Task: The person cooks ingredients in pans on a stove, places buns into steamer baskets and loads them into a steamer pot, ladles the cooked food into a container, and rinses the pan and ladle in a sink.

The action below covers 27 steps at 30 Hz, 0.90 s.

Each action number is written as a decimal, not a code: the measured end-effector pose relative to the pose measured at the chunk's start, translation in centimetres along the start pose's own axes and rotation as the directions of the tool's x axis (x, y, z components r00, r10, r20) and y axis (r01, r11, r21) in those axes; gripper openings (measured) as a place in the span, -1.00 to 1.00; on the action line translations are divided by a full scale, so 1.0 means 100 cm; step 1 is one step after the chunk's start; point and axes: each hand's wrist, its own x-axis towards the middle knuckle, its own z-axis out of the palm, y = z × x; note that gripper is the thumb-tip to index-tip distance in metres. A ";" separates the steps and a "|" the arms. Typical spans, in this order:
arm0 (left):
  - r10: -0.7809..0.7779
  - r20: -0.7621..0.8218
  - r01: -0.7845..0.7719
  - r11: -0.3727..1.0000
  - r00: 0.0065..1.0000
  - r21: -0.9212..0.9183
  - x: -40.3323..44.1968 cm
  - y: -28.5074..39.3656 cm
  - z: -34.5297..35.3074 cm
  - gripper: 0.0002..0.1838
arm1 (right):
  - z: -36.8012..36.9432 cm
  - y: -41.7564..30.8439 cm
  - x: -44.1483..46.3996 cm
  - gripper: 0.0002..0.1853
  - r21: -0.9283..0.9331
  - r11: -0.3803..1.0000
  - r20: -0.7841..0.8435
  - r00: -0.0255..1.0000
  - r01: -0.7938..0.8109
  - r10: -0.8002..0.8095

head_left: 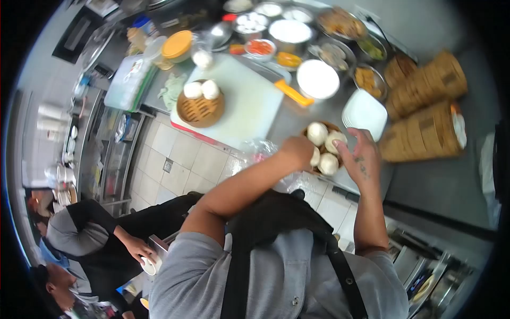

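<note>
A small bamboo steamer (321, 125) holds several round white buns (317, 133) at the edge of the steel counter, in front of my body. My left hand (297, 152) is curled at its left side, closed on a bun (315, 157) that is partly hidden by the hand. On the right side, my right hand (363, 154) has its thumb and fingers spread, the thumb against another bun (335, 142). Clear plastic wrap (257, 154) lies by my left forearm. Farther left, a second bamboo steamer (201, 111) carries two white buns (202, 90) on a white cutting board (244, 106).
A yellow-handled knife (295, 93) and a white bowl (317, 79) lie beyond the steamer. Stacked white plates (365, 114) and bamboo steamers (425, 133) stand right. Bowls of ingredients (289, 32) line the back. At lower left, a co-worker's hand (139, 250) holds a white cup (151, 265).
</note>
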 end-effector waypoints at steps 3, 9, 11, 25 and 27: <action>0.029 -0.117 -0.048 0.985 0.993 -0.163 -0.024 -0.025 0.001 -0.32 | 0.017 -0.066 0.060 -0.58 0.189 0.954 -0.070 0.972 0.233 -0.224; -0.074 -0.256 -0.168 0.576 0.964 -0.800 -0.121 -0.140 -0.020 -0.44 | 0.187 -0.226 0.221 -0.58 0.224 0.663 -0.197 0.700 0.714 -0.687; -0.139 -0.291 -0.186 0.505 0.947 -0.843 -0.146 -0.175 -0.016 -0.52 | 0.250 -0.275 0.269 -0.54 -0.029 0.730 -0.106 0.724 0.683 -0.682; -0.683 -0.267 -0.569 -0.262 0.680 -0.779 -0.151 -0.268 -0.073 -0.31 | 0.126 -0.348 0.235 -0.73 0.340 0.772 -0.018 0.825 0.537 -0.565; -0.767 -0.327 -0.738 -0.267 0.553 -0.620 -0.140 -0.264 -0.105 -0.34 | 0.098 -0.320 0.201 -0.77 0.730 0.570 -0.054 0.863 0.377 -0.502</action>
